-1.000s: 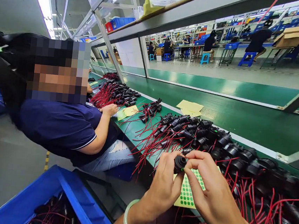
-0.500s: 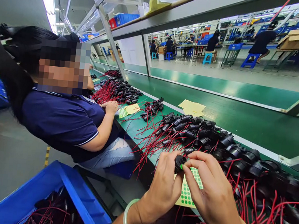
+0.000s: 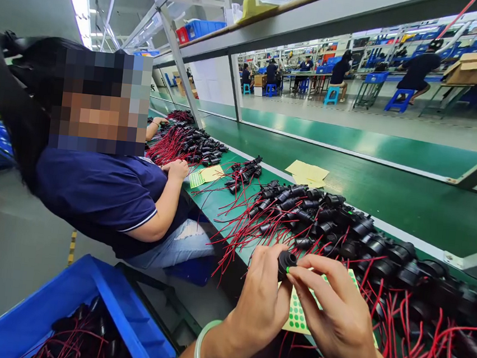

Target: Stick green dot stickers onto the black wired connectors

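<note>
My left hand (image 3: 258, 293), with a pale bangle (image 3: 202, 349) at its wrist, is closed around a small black round part (image 3: 283, 261) that has a hollow end. At the rim of that part shows a bright green dot sticker (image 3: 287, 270). The thumb and index fingertips of my right hand (image 3: 338, 304) are pinched together at the sticker, against the part. Below both hands lies a yellow sheet of green dot stickers (image 3: 295, 326), partly covered by the right hand. A heap of black parts with red wires (image 3: 323, 215) lies just beyond the hands.
A co-worker (image 3: 102, 188) sits to the left at the same green bench, near another sticker sheet (image 3: 211, 173) and more wired parts (image 3: 199, 144). A blue bin (image 3: 98, 278) holding black parts stands at lower left. Yellow papers (image 3: 309, 172) lie on the green surface behind.
My right fingertips have pressed closer to the black part, and the green sticker now sits against its rim. The left hand keeps its hold, nearly still. A second co-worker's arm has reached forward.
</note>
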`<state>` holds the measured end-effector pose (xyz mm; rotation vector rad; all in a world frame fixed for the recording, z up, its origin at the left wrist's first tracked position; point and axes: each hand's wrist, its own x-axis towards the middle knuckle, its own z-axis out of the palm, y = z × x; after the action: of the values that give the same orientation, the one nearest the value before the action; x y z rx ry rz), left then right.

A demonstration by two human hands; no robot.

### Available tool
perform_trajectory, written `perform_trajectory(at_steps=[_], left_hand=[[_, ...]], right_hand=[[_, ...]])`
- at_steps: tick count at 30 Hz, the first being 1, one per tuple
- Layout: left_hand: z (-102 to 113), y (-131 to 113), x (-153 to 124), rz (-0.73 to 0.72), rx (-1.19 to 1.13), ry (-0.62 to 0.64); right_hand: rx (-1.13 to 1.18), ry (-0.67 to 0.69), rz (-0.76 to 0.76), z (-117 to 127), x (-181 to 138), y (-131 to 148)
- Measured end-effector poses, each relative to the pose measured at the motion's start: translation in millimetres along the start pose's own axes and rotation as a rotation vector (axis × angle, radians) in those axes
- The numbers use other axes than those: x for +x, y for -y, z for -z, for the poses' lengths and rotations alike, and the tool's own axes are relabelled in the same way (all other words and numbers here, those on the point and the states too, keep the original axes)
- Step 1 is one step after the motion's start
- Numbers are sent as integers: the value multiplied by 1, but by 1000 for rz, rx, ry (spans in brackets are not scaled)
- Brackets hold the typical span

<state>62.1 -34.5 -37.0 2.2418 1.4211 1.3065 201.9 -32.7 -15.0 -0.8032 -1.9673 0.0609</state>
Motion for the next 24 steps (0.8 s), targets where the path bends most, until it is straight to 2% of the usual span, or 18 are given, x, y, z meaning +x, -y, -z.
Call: perform_trajectory(at_steps=[4, 11, 15, 21, 24], left_hand=[[1, -3, 1, -38, 81, -25], [1, -2, 3, -73, 219, -32], [-2, 3, 2, -88, 275, -20], [-5, 13, -1, 33, 61, 113], [-6, 15, -1, 115, -66, 122]], right_hand=[[33, -23, 9, -1, 0, 1], [120, -73, -147, -10, -4, 2], [115, -90, -174, -17, -7, 0], [93, -46, -136, -19, -17, -14], [101, -16, -130, -13, -23, -19]])
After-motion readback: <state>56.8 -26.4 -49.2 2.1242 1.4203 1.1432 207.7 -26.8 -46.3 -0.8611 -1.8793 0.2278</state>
